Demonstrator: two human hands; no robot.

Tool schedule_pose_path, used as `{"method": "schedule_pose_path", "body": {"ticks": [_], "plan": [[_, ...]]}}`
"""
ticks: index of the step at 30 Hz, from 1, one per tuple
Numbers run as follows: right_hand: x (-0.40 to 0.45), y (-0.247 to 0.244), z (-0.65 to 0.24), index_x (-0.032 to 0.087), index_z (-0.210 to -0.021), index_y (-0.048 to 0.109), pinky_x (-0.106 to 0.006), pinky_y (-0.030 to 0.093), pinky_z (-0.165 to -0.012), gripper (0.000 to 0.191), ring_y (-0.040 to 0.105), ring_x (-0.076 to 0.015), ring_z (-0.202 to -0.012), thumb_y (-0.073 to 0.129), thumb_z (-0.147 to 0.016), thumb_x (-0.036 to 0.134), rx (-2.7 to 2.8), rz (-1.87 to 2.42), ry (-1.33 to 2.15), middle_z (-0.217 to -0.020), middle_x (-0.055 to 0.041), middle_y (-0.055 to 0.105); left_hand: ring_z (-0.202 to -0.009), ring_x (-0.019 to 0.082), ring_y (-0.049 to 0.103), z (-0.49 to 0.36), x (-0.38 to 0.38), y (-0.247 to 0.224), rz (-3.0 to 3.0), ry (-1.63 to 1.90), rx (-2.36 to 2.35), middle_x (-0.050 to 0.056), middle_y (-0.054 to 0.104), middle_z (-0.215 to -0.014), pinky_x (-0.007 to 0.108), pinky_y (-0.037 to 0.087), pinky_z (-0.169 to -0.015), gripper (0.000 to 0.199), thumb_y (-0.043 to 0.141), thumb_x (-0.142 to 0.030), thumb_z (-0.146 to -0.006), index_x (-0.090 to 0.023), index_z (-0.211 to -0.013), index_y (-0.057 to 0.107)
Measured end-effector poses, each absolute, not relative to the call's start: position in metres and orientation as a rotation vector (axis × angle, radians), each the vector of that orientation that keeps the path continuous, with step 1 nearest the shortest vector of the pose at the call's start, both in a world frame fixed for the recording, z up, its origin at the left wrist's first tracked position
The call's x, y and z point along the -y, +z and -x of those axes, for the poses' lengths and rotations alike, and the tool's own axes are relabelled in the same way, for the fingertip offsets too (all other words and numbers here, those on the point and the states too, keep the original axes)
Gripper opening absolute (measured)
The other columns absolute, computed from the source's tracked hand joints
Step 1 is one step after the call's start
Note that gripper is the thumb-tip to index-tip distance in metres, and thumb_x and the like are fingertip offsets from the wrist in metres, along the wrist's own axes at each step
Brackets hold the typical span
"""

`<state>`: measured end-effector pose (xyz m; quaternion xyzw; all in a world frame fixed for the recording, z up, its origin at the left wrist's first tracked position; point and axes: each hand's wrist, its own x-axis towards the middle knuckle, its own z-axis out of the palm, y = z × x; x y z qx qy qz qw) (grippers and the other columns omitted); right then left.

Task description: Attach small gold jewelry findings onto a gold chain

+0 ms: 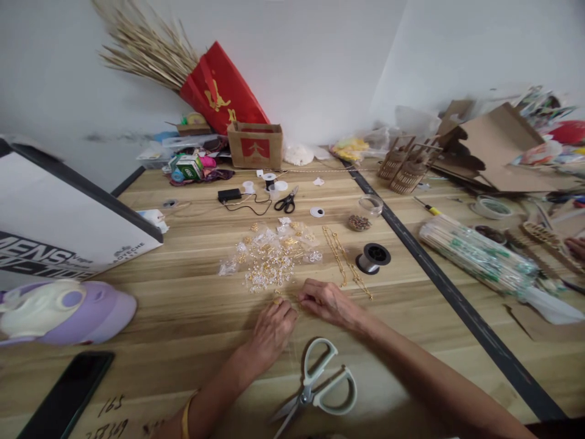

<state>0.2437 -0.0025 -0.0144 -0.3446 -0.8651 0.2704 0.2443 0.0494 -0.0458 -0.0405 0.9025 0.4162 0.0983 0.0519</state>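
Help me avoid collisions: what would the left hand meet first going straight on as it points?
Probably the right hand, just ahead of the left hand, though depth is unclear.

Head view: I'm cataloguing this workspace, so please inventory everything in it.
Table: 1, wood-toned, centre
Beads: many, clear and gold, centre
Chains: count unclear, gold, right of beads
Large spool: 1, black and silvery, beside chains
Large scissors: 1, pale, front centre
Small scissors: 1, black, beyond beads
Phone: 1, black, front left
Box: 1, white and black, left
Lilac object: 1, lilac and cream, left
Red bag: 1, red, back left
Dried stalks: many, tan, in red bag
Paper bag: 1, brown, back
Baskets: 2, brown, back right
Wrapped sticks: many, pale and green, right
Other person's hand: 1, right edge
Other clutter: uncounted, mixed colours, back and right
Left hand: 1, below beads
Right hand: 1, beside left hand
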Motion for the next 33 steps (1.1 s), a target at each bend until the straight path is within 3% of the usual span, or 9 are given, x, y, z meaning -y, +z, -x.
{"method": "schedule_pose_path", "body": {"ticks": [7,13,22,29,33], "plan": [[0.012,-0.025,-0.234,0.016,-0.080,0.058,-0.021,0.040,-0.062,0.008,0.052,-0.0116,-0.066,0.052,-0.084,0.011,2.215,0.978,0.865,-0.075,-0.0010,0.057,-0.088,0.021,0.056,-0.047,0.043,-0.039,-2.742,0.410,-1.304,0.006,0.061,-0.089,0.035,0.046,-0.079,0.018,0.044,-0.011,-0.089,-0.017,-0.085,0.060],[0.015,-0.029,-0.230,0.015,-0.078,0.061,-0.022,0.041,-0.062,0.008,0.053,-0.0128,-0.066,0.054,-0.082,0.013,2.153,1.029,0.930,-0.075,-0.0019,0.059,-0.079,0.019,0.057,-0.045,0.033,-0.036,-2.726,0.563,-1.272,0.004,0.061,-0.081,0.036,0.048,-0.083,0.017,0.045,-0.013,-0.090,-0.017,-0.081,0.059],[0.010,-0.029,-0.232,0.015,-0.071,0.059,-0.019,0.034,-0.054,0.009,0.042,-0.0087,-0.059,0.055,-0.078,0.012,2.043,1.024,1.143,-0.065,0.0035,0.050,-0.077,0.019,0.057,-0.047,0.027,-0.034,-2.748,0.670,-1.246,0.004,0.061,-0.079,0.035,0.050,-0.078,0.020,0.042,-0.014,-0.091,-0.018,-0.080,0.059],[0.005,-0.039,-0.232,0.014,-0.070,0.060,-0.019,0.034,-0.053,0.007,0.042,-0.0084,-0.058,0.056,-0.075,0.011,1.931,1.007,1.275,-0.063,0.0039,0.050,-0.076,0.018,0.055,-0.050,0.025,-0.032,-2.798,0.709,-1.218,0.003,0.057,-0.075,0.036,0.049,-0.080,0.025,0.039,-0.015,-0.093,-0.018,-0.079,0.059],[0.004,-0.043,-0.233,0.013,-0.068,0.059,-0.019,0.033,-0.054,0.006,0.041,-0.0080,-0.057,0.057,-0.074,0.012,1.882,1.041,1.317,-0.061,0.0046,0.049,-0.075,0.018,0.056,-0.053,0.024,-0.029,-2.802,0.689,-1.207,0.004,0.059,-0.077,0.033,0.049,-0.072,0.024,0.040,-0.016,-0.092,-0.017,-0.080,0.060]]}}
